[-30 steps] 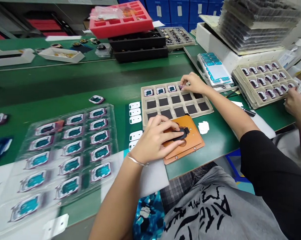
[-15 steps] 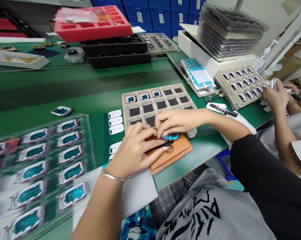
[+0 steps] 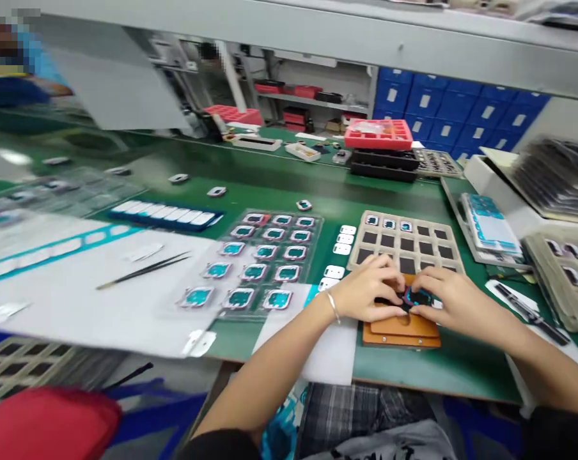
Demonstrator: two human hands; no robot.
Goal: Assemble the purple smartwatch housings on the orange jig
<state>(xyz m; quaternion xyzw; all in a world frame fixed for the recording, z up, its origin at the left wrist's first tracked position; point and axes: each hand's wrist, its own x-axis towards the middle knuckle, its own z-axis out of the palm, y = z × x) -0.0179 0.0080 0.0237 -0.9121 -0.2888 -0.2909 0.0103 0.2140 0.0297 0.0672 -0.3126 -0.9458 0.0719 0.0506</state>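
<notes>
Along the glossy counter's (image 3: 466, 367) front edge lie a smooth orange block (image 3: 398, 329) with metal screws (image 3: 424, 342) and matt white sheeting (image 3: 159, 319), partly under a shiny clear plastic tray (image 3: 310, 257).

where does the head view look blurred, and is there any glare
Head view: stacked trays at right smeared; left hand and right hand look sharper; pale sheen on the table just in front of the orange block.

Fifteen cases (image 3: 254, 272) are counted in one clear tray (image 3: 312, 252), three in one beige tray (image 3: 416, 246) and one in the right hand (image 3: 454, 300); one orange block (image 3: 404, 329) and one pair of tweezers (image 3: 145, 271) are seen.
</notes>
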